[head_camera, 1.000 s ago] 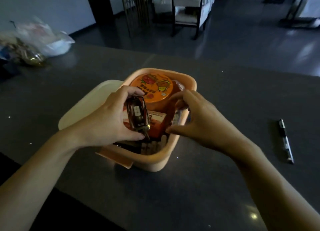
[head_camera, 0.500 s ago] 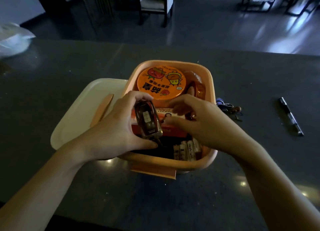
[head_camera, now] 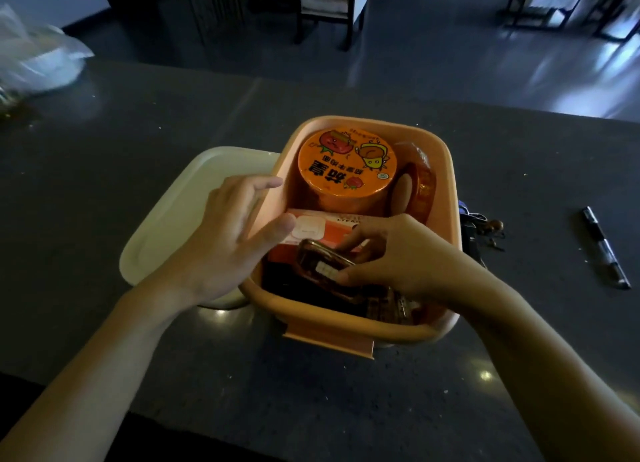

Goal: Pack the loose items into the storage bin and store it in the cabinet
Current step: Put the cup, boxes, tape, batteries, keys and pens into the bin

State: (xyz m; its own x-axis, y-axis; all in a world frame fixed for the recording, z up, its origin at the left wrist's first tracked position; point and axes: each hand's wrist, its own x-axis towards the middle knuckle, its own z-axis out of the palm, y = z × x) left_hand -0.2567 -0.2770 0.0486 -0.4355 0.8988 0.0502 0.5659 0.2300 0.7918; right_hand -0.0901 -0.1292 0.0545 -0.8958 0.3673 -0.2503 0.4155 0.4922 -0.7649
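Observation:
An orange storage bin (head_camera: 446,164) stands on the dark counter. Inside it are a round orange noodle cup (head_camera: 346,165), a roll of orange tape (head_camera: 420,188), a red and white flat pack (head_camera: 322,229) and several small dark items near the front. My right hand (head_camera: 391,254) reaches into the bin, its fingers closed around a brown car key fob (head_camera: 322,264) that lies flat on the pack. My left hand (head_camera: 239,233) hovers over the bin's left rim with spread fingers, holding nothing. The bin's white lid (head_camera: 173,212) lies to its left.
A bunch of keys (head_camera: 481,226) lies just right of the bin, and a black marker pen (head_camera: 604,247) farther right. A plastic bag (head_camera: 34,63) sits at the far left of the counter. Chairs stand on the floor beyond.
The key fob has passed from my left hand to my right and gone down flat into the bin. My left hand has let go and opened.

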